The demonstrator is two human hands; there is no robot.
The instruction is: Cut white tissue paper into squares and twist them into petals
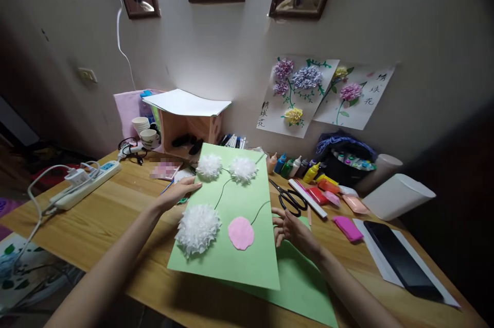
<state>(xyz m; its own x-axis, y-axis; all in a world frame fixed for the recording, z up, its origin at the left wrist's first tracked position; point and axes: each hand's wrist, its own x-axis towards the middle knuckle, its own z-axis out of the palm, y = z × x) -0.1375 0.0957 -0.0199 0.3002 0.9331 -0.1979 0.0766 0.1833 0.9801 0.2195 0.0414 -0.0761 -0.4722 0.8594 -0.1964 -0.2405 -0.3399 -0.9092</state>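
Note:
A light green sheet of card (235, 196) is tilted up above the table. It carries three white ruffled paper pompoms, one at the lower left (198, 230), a flat pink round patch (241, 233) and thin dark drawn stems. My left hand (181, 191) pinches the card's left edge, thumb on its face. At the right edge, my right hand (289, 230) has its fingers loosely bent and apart, the tips meeting the edge or passing just behind it. Below lies another green sheet (304, 281), partly covered.
Black-handled scissors (289, 199), several paint bottles (296, 166), clay packets (317, 195) and a phone (401, 258) lie to the right. A power strip (87, 184) with cords is at the left. Behind stands an open box (168, 132); flower pictures (297, 127) hang on the wall.

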